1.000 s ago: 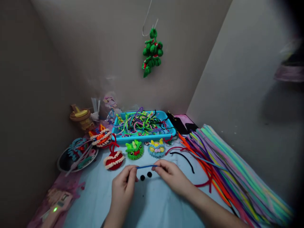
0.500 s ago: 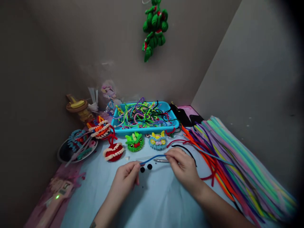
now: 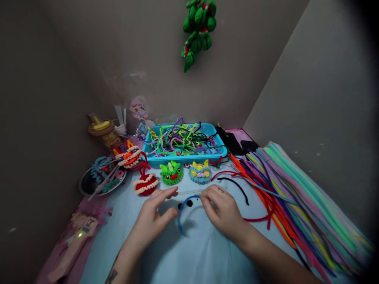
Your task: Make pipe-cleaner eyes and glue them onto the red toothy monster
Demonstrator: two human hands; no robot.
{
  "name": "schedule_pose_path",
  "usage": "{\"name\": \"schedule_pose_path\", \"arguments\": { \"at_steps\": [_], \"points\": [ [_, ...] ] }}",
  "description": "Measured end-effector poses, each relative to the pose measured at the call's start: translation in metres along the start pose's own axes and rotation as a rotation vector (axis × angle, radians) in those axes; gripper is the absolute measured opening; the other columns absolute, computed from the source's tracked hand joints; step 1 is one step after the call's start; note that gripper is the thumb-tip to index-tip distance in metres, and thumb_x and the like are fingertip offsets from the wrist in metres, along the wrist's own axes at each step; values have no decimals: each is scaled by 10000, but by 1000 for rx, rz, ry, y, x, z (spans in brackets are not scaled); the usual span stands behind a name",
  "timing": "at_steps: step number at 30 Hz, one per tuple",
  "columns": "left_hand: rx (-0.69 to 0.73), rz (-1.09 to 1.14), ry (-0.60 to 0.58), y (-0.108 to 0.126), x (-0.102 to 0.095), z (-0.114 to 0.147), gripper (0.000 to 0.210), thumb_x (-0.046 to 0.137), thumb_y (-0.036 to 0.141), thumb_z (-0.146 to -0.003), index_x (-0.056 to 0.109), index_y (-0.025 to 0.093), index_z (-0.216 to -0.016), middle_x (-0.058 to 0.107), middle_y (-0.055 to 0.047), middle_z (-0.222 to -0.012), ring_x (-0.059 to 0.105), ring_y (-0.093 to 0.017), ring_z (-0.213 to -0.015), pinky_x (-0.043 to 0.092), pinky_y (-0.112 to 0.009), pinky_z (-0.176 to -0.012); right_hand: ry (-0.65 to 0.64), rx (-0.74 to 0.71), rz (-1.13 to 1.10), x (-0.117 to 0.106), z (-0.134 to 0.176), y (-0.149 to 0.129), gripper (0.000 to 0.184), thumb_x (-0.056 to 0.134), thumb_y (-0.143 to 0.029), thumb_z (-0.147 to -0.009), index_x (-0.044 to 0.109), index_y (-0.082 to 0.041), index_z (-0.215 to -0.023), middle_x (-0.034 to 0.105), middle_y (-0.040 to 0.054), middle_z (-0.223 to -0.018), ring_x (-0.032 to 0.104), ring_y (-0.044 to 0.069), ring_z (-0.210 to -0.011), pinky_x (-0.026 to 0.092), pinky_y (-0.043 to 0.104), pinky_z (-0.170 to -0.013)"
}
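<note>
A blue pipe cleaner (image 3: 181,215) hangs in a curve from the pinched fingers of my right hand (image 3: 220,209), its free end drooping and blurred. My left hand (image 3: 156,211) is empty, thumb and fingers apart, just left of that curve. Behind the pipe cleaner, two small black discs (image 3: 189,203) lie on the light blue cloth (image 3: 204,256). Beyond my hands sit a green fuzzy animal head (image 3: 171,173), a blue and yellow one (image 3: 200,172) and a red ball with cream trim (image 3: 145,184).
A blue tray (image 3: 185,159) of tangled pipe cleaner pieces stands at the back. Long pipe cleaners (image 3: 308,209) in many colours spread along the right. A metal bowl (image 3: 85,185) and a pink device with a green light (image 3: 74,250) are at left. Green ornaments (image 3: 197,31) hang above.
My left hand has let go of the blue pipe cleaner and opened. Its freed end has swung down into a curve, while my right hand keeps its pinch. The view has shifted slightly.
</note>
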State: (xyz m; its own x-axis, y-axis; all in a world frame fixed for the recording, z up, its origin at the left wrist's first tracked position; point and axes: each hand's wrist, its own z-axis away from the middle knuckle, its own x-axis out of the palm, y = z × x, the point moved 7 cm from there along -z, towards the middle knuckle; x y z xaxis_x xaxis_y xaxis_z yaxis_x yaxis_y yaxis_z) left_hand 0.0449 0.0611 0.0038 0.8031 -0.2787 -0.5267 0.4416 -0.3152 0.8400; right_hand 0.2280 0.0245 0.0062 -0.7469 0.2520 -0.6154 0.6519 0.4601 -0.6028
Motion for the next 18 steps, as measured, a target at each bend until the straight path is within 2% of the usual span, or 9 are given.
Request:
{"name": "schedule_pose_path", "arguments": {
  "at_steps": [2, 6, 8, 10, 12, 15, 18],
  "points": [
    [-37, 19, 66, -1, 4, 1, 357, 666, 290, -750, 669, 197, -1094, 731, -69, -942, 652, -203, -859, 503, -311, -789, -9, 1, -5, 6, 2, -5, 140, 473, -134, -874, 558, -193, -780, 589, 36, -736, 552, 181, -742, 419, 312, -695],
    [-70, 13, 82, -3, 22, 3, 193, 661, 269, -760, 711, 185, -926, 745, -43, -854, 667, -170, -731, 514, -258, -680, 10, 33, -68, 12, 5, -8, 143, 476, -126, -877, 559, -202, -789, 585, 18, -721, 562, 168, -726, 431, 299, -675],
    [-73, 2, 110, -2, 24, 3, 136, 628, 271, -790, 719, 180, -834, 744, -31, -783, 662, -155, -667, 506, -242, -640, 37, 24, -95, 13, 7, -8, 101, 512, -138, -865, 573, -204, -910, 601, 34, -804, 571, 175, -773, 454, 297, -680],
    [-82, 5, 145, -1, 22, 4, 142, 621, 279, -797, 720, 177, -791, 739, -23, -732, 652, -148, -623, 497, -232, -604, 65, -10, -98, 12, 8, -9, 226, 561, -153, -843, 551, -203, -1062, 598, 68, -939, 573, 191, -856, 478, 303, -703],
    [-98, 15, 163, -1, 20, 5, 146, 628, 286, -792, 722, 176, -779, 736, -20, -709, 647, -147, -604, 491, -229, -585, 87, -53, -91, 11, 9, -11, 294, 583, -145, -832, 536, -210, -1115, 575, 84, -1010, 567, 196, -917, 490, 314, -754],
    [-123, 41, 126, -4, 22, 5, 144, 629, 276, -790, 726, 175, -758, 737, -24, -701, 653, -153, -611, 497, -233, -592, 119, -95, -103, 9, 9, -13, 231, 565, -103, -844, 572, -232, -1036, 572, 59, -966, 571, 177, -909, 485, 314, -806],
    [-86, 58, 90, -3, 26, 5, 126, 642, 244, -780, 731, 177, -840, 747, -46, -806, 668, -162, -688, 509, -236, -622, 140, -101, -113, 5, 8, -14, 185, 556, -89, -845, 603, -239, -944, 583, 39, -905, 579, 165, -853, 486, 298, -763]
  ]
}}
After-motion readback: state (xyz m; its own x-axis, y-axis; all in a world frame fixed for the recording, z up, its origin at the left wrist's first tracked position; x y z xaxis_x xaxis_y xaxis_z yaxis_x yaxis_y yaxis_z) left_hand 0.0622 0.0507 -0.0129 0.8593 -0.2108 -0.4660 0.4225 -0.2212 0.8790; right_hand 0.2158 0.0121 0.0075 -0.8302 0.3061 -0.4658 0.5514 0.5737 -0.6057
